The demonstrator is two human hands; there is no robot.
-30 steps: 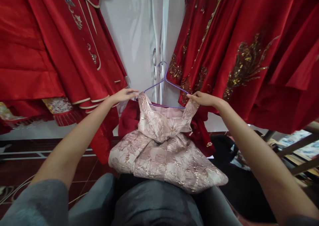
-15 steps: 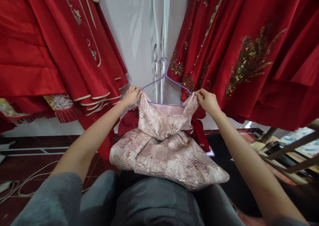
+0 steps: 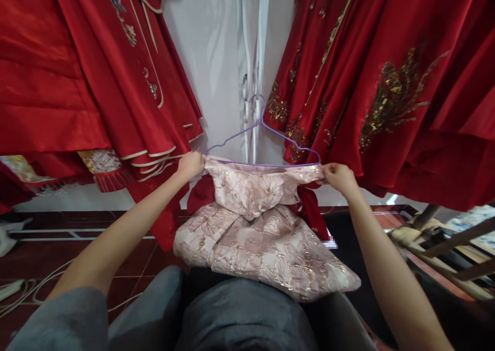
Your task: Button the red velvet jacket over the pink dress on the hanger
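Note:
A pale pink brocade dress (image 3: pixel 266 237) with a shiny floral pattern lies across my lap, its bodice raised in front of me. My left hand (image 3: pixel 192 165) pinches the left shoulder strap, and my right hand (image 3: pixel 341 178) pinches the right one; both straps are pulled out sideways. A purple wire hanger (image 3: pixel 288 134) stands at the neckline, with its hook upward and its lower bar along the top of the bodice. Its right end rests by the right strap. Whether the hanger sits inside both straps I cannot tell.
Red garments hang on the left (image 3: pixel 116 83) and others with gold embroidery (image 3: pixel 390 103) on the right. White wall and thin white poles (image 3: pixel 247 31) stand behind. At lower right is a wooden rack (image 3: pixel 433 243); white cables (image 3: pixel 42 273) lie on the dark red tiles at left.
Both hands have moved apart and slightly down, stretching the straps outward. The neckline has gone from a deep scoop to nearly straight, and more of the hanger's ends shows.

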